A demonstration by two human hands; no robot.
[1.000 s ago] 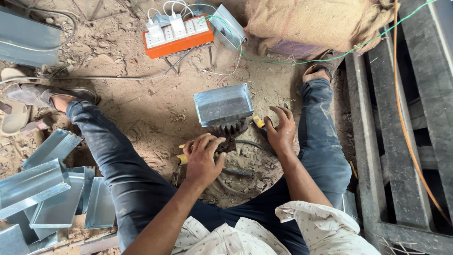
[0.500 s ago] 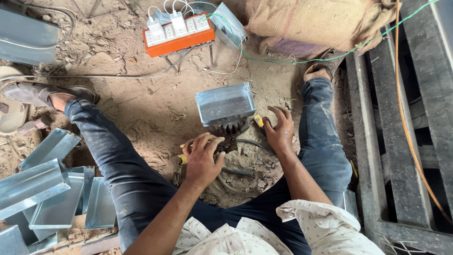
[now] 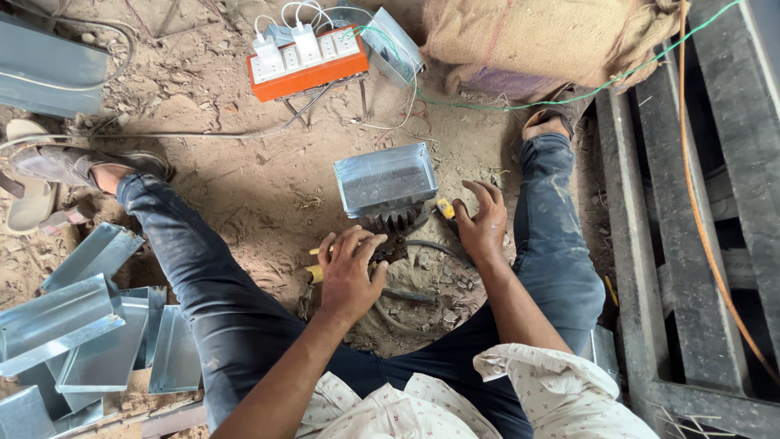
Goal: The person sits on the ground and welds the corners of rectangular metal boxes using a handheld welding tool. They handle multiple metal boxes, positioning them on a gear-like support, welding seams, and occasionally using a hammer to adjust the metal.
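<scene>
Beyond my knees sits an orange power strip [image 3: 307, 67] with white plugs. Right of it slumps a burlap sack [image 3: 540, 36]; farther right, dark wooden pallets [image 3: 650, 244]. Well below-left of it, folded sheet-metal trays [image 3: 89, 325] lie stacked on the sand.

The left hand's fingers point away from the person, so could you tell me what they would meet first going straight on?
Most likely the dark toothed gear just ahead of the left hand, then the grey metal tray behind it; depth is unclear.

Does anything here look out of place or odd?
Yes: the orange power strip, with white plugs in it, sits tilted right over loose dirt, its cables trailing across the ground. The metal box by both hands looks intact.
</scene>
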